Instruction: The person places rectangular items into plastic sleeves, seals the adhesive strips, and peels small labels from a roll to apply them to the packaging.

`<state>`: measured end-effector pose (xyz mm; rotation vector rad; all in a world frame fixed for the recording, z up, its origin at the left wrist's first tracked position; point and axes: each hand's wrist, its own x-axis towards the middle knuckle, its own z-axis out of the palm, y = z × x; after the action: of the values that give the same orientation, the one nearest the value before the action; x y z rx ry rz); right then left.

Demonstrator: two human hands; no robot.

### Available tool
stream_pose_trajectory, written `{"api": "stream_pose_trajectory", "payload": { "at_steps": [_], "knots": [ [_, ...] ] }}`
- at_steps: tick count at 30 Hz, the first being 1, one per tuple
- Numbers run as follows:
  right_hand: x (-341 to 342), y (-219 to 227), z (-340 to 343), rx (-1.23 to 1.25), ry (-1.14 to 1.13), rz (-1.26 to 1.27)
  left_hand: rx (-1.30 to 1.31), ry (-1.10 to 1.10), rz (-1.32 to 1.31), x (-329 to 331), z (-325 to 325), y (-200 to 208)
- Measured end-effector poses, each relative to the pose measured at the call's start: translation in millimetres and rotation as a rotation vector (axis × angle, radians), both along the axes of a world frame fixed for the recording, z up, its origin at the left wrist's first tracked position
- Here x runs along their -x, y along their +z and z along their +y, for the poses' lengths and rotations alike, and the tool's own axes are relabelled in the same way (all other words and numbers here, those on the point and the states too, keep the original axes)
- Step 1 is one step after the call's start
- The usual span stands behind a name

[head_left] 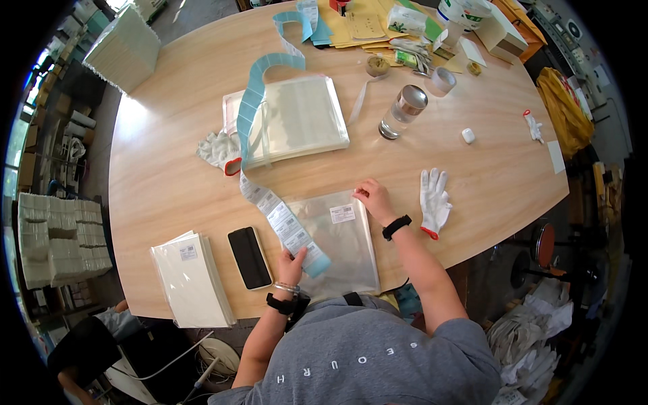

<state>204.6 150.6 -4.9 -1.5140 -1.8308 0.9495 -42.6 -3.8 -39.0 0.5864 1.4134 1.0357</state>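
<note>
A clear plastic bag (344, 250) lies flat on the table in front of me, with a white printed label (342, 214) near its upper right corner. My right hand (375, 201) pinches the bag at that corner, its fingers curled. Between the fingers of my left hand (291, 267) is the end of a long strip of labels (287, 226), held over the bag's left side. White labels line the strip's near part, and its far part is bare blue backing. It curls back over a stack of clear plastic bags (304, 115) to the far edge.
Left of me lie a phone (250, 258) and a stack of bagged white sheets (192, 280). White gloves (434, 201) rest at right, and another glove (219, 150) at left. A glass bottle (403, 113) stands beyond, near tape rolls (442, 81) and yellow envelopes (358, 25).
</note>
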Motion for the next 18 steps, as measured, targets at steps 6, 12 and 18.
{"api": "stream_pose_trajectory", "payload": {
  "at_steps": [6,12,18],
  "knots": [
    [3.1,1.8,3.0,0.052,-0.017,0.025,0.012,-0.042,0.024,2.8,1.3,2.7],
    [10.3,43.8,-16.4,-0.440,0.089,-0.145,-0.039,-0.024,-0.089,5.9,-0.4,9.0],
    [26.7,52.0,-78.4,-0.221,0.398,0.012,0.002,0.064,-0.612,0.8,9.2,67.7]
  ]
}}
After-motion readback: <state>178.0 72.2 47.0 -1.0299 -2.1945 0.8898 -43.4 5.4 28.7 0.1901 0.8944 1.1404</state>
